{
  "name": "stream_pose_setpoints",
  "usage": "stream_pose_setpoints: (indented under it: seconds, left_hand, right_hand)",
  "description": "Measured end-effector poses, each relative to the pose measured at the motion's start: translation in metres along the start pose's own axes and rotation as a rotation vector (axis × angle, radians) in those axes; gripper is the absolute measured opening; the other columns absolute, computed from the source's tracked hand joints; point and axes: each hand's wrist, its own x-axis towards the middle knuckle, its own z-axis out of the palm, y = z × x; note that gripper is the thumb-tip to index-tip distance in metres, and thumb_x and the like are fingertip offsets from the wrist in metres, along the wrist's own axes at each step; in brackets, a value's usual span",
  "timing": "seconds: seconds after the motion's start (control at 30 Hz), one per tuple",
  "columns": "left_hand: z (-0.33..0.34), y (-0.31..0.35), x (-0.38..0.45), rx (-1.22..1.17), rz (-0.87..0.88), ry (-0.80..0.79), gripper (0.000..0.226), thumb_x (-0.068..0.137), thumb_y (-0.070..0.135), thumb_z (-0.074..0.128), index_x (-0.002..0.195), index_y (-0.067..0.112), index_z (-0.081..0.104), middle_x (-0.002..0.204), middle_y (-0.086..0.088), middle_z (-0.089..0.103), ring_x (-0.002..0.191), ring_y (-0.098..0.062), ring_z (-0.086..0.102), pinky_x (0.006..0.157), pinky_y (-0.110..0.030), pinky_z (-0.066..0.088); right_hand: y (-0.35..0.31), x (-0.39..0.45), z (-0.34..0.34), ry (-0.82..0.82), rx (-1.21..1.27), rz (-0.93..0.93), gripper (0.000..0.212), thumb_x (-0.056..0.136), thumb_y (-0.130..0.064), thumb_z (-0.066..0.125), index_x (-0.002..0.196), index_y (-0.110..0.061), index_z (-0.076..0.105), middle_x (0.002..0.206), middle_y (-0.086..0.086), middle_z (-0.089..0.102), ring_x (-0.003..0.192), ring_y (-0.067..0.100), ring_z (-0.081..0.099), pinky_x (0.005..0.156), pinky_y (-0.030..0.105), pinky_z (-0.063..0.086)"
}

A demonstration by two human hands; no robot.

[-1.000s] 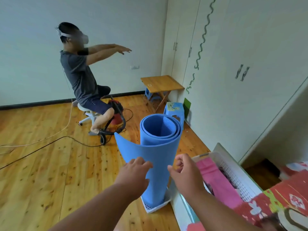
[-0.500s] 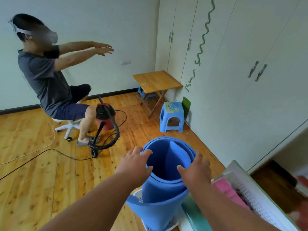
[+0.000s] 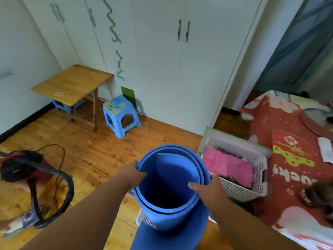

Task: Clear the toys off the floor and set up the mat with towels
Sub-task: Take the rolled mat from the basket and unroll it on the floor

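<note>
You've got the rolled blue mat (image 3: 171,188) standing on end on the floor, its base in a small white basket (image 3: 144,218), just beside the white laundry basket (image 3: 243,184) with the pink towel (image 3: 227,165). Left hand (image 3: 130,175) pinches the roll's rim, fingers hooked inside; right hand (image 3: 210,191) clasps the opposite rim, thumb inside.

Risks, my read:
- Roll is loose, with the outer flap already hanging free at the bottom. Lift by the rim only and it may telescope or unfurl.
- Small basket could snag and come up with it.
- Vacuum hose (image 3: 54,181) and cord lie on the floor to your left: trip or catch hazard when you spread the mat.
</note>
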Motion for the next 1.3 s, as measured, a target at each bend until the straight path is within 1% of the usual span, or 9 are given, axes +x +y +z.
stream_pose_setpoints:
  seconds: [0.07, 0.13, 0.2, 0.27, 0.6, 0.8, 1.0, 1.17, 1.3]
  left_hand:
    - [-0.006, 0.003, 0.011, -0.060, 0.019, -0.117, 0.035, 0.080, 0.021, 0.061, 0.113, 0.032, 0.056, 0.093, -0.010, 0.067, 0.066, -0.026, 0.070, 0.048, -0.040, 0.059]
    - [-0.007, 0.007, 0.014, -0.080, 0.043, -0.180, 0.041, 0.079, 0.011, 0.051, 0.113, 0.034, 0.054, 0.088, -0.010, 0.067, 0.058, -0.024, 0.070, 0.043, -0.035, 0.056]
    - [-0.007, 0.011, 0.013, -0.073, 0.073, -0.224, 0.044, 0.078, 0.010, 0.044, 0.115, 0.033, 0.051, 0.092, -0.012, 0.066, 0.061, -0.028, 0.071, 0.044, -0.035, 0.056]
    - [-0.010, 0.012, 0.011, -0.062, 0.094, -0.242, 0.045, 0.079, 0.010, 0.043, 0.117, 0.032, 0.050, 0.096, -0.012, 0.065, 0.070, -0.032, 0.071, 0.046, -0.037, 0.057]
    - [-0.052, 0.043, -0.008, 0.029, 0.252, -0.229, 0.037, 0.076, 0.014, 0.051, 0.112, 0.024, 0.053, 0.085, -0.018, 0.069, 0.059, -0.031, 0.071, 0.045, -0.034, 0.056]
    - [-0.073, 0.046, -0.024, 0.088, 0.318, -0.214, 0.029, 0.077, 0.015, 0.051, 0.106, 0.019, 0.051, 0.077, -0.021, 0.070, 0.049, -0.030, 0.069, 0.045, -0.034, 0.055]
    - [-0.084, 0.047, -0.052, 0.056, 0.389, -0.184, 0.018, 0.077, 0.012, 0.053, 0.088, 0.025, 0.049, 0.074, -0.021, 0.067, 0.041, -0.027, 0.065, 0.042, -0.033, 0.053]
    - [-0.086, 0.039, -0.090, 0.045, 0.435, -0.117, 0.022, 0.070, 0.018, 0.053, 0.091, 0.023, 0.053, 0.074, -0.020, 0.068, 0.045, -0.031, 0.067, 0.043, -0.035, 0.054]
    - [-0.077, 0.026, -0.134, 0.004, 0.464, -0.060, 0.022, 0.068, 0.019, 0.054, 0.089, 0.025, 0.053, 0.076, -0.019, 0.067, 0.044, -0.031, 0.067, 0.043, -0.036, 0.054]
  right_hand:
    - [0.009, -0.012, 0.013, 0.048, 0.105, 0.050, 0.066, 0.059, -0.034, 0.080, 0.116, -0.017, 0.052, 0.104, 0.009, 0.066, 0.090, 0.032, 0.067, 0.081, 0.052, 0.056]
    - [0.005, -0.016, 0.020, 0.087, 0.121, 0.064, 0.040, 0.069, -0.023, 0.067, 0.107, -0.016, 0.057, 0.093, 0.016, 0.067, 0.079, 0.034, 0.066, 0.065, 0.047, 0.059]
    - [-0.005, -0.018, 0.022, 0.101, 0.100, 0.103, 0.028, 0.075, -0.016, 0.058, 0.103, -0.015, 0.058, 0.091, 0.019, 0.065, 0.074, 0.037, 0.064, 0.052, 0.042, 0.057]
    - [-0.013, -0.023, 0.021, 0.129, 0.101, 0.110, 0.023, 0.078, -0.013, 0.056, 0.100, -0.015, 0.058, 0.091, 0.021, 0.064, 0.074, 0.039, 0.065, 0.047, 0.042, 0.056]
    - [-0.039, -0.066, -0.002, 0.216, 0.183, 0.077, 0.025, 0.075, -0.011, 0.062, 0.099, -0.013, 0.057, 0.087, 0.020, 0.061, 0.069, 0.035, 0.062, 0.038, 0.033, 0.050]
    - [-0.053, -0.097, -0.002, 0.193, 0.155, 0.056, 0.022, 0.081, -0.013, 0.062, 0.101, -0.017, 0.053, 0.091, 0.018, 0.061, 0.071, 0.034, 0.064, 0.040, 0.032, 0.053]
    - [-0.058, -0.138, -0.010, 0.172, 0.176, 0.015, 0.017, 0.082, -0.011, 0.063, 0.096, -0.012, 0.054, 0.088, 0.022, 0.063, 0.065, 0.035, 0.066, 0.043, 0.037, 0.055]
    - [-0.047, -0.178, -0.020, 0.185, 0.186, -0.074, 0.021, 0.080, -0.010, 0.063, 0.101, -0.010, 0.059, 0.080, 0.021, 0.063, 0.055, 0.031, 0.064, 0.045, 0.035, 0.054]
    - [-0.025, -0.212, -0.034, 0.149, 0.224, -0.118, 0.025, 0.080, -0.009, 0.064, 0.104, -0.007, 0.057, 0.084, 0.024, 0.064, 0.056, 0.033, 0.065, 0.049, 0.041, 0.056]
